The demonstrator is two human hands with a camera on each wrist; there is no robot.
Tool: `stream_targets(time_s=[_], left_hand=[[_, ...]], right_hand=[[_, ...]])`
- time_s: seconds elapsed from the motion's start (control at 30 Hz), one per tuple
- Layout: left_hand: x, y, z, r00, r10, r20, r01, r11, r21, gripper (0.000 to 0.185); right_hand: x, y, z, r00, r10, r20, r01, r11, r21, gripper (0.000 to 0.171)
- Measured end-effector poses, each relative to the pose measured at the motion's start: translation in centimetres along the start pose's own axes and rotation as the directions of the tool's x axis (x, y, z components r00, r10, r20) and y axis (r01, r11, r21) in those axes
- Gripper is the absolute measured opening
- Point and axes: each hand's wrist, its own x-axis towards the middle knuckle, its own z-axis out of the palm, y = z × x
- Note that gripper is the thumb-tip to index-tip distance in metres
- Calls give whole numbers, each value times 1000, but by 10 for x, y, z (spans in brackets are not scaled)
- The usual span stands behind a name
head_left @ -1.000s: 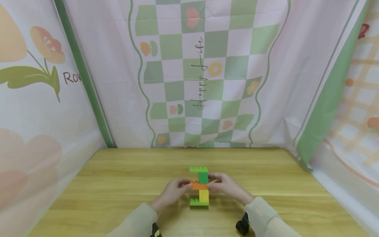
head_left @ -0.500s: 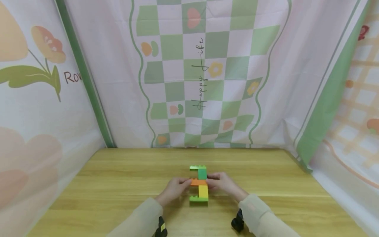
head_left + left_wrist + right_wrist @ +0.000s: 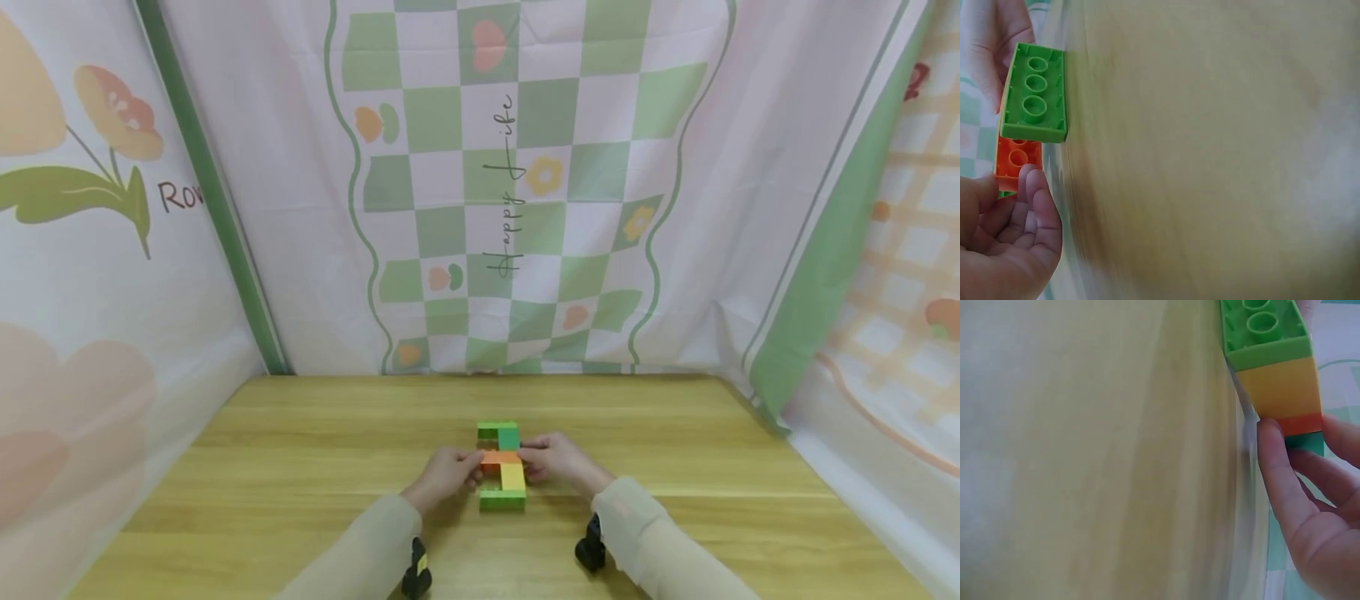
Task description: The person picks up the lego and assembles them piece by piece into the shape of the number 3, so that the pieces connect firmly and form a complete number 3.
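Both hands are pinching a brick stack [image 3: 502,465] at lower centre of the wooden table [image 3: 300,467]: the left hand [image 3: 444,475] and right hand [image 3: 558,463] are curling fingers around its orange middle; wrist views are revealing the green brick's hollow underside [image 3: 1034,94]

- Block stack [image 3: 502,463] mid-table [image 3: 300,467], lying flat, long axis front to back.
- Left hand [image 3: 444,473] touching stack's left side, right hand [image 3: 558,463] its right.
- Cloth backdrop [image 3: 517,192] behind table.
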Motion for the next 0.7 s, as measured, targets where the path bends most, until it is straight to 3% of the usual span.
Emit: stream_targets(time_s=[0.27,0.7], left_hand=[[2,2,1,999,-50,4,50,996,-80,28],[1,4,2,997,-74,-6,74,997,-14,26]], right_hand=[[5,4,1,999,34,1,-34,999,10,39],[5,3,-3,998,11,62,-11,1000,5,42]])
